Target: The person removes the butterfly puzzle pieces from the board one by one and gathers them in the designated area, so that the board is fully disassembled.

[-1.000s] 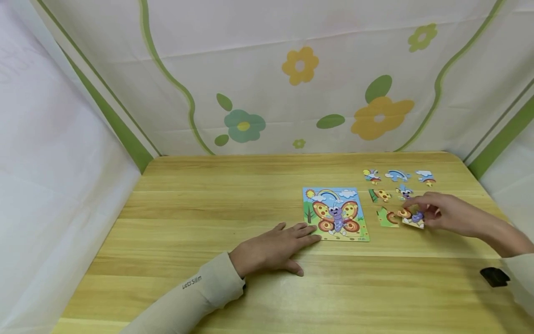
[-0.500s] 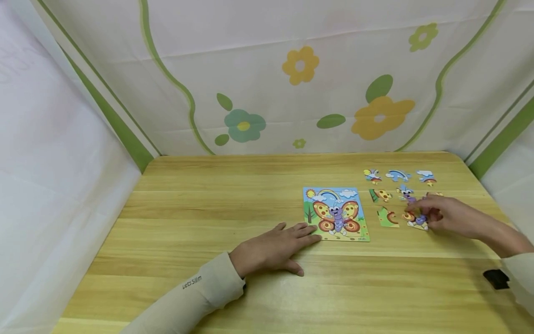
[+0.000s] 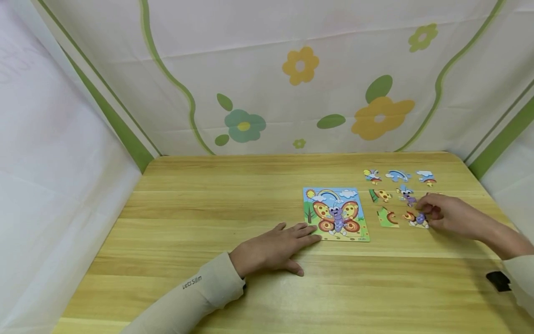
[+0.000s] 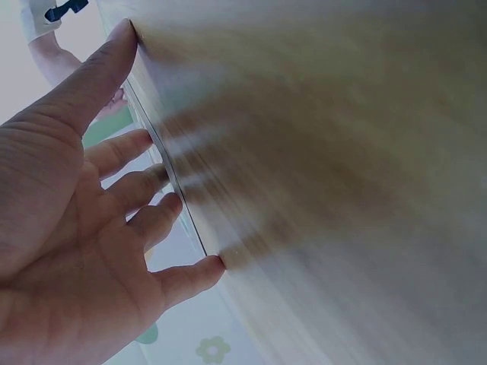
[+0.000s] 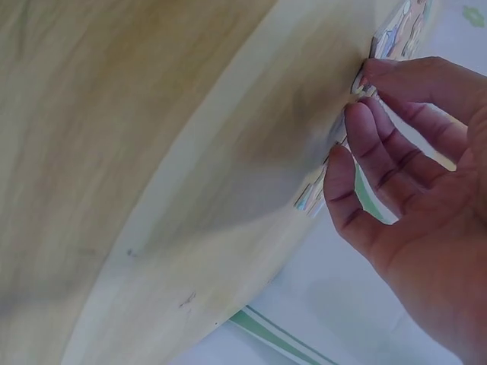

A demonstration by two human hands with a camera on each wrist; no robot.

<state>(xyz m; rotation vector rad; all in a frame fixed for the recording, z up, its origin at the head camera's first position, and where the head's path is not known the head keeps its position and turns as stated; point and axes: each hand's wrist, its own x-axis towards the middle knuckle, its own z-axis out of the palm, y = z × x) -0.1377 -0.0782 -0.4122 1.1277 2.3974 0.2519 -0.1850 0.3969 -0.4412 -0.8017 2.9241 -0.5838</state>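
My left hand (image 3: 277,249) rests palm down with its fingers spread. Its fingertips lie on the lower left corner of a square butterfly puzzle board (image 3: 335,214). At the right, my right hand (image 3: 456,215) pinches the right side of a jigsaw piece (image 3: 417,220) with the butterfly's lower body on it; this piece lies in the bottom row of loose pieces. Thumb and fingertips (image 5: 378,67) stay close to the tabletop in the right wrist view. Just above is the piece with the purple face (image 3: 406,195). A piece behind the right fingers is mostly hidden.
More loose jigsaw pieces lie in rows: a rainbow piece (image 3: 398,175), a cloud piece (image 3: 425,177), a sun piece (image 3: 371,175), a wing piece (image 3: 380,195) and a green corner piece (image 3: 388,218). A floral cloth (image 3: 258,83) rises behind the wooden table (image 3: 200,208).
The lower body piece has shifted slightly right, from tilted to flat on the table, along with my right hand. A gap now separates it from the green corner piece. The left hand stays put.
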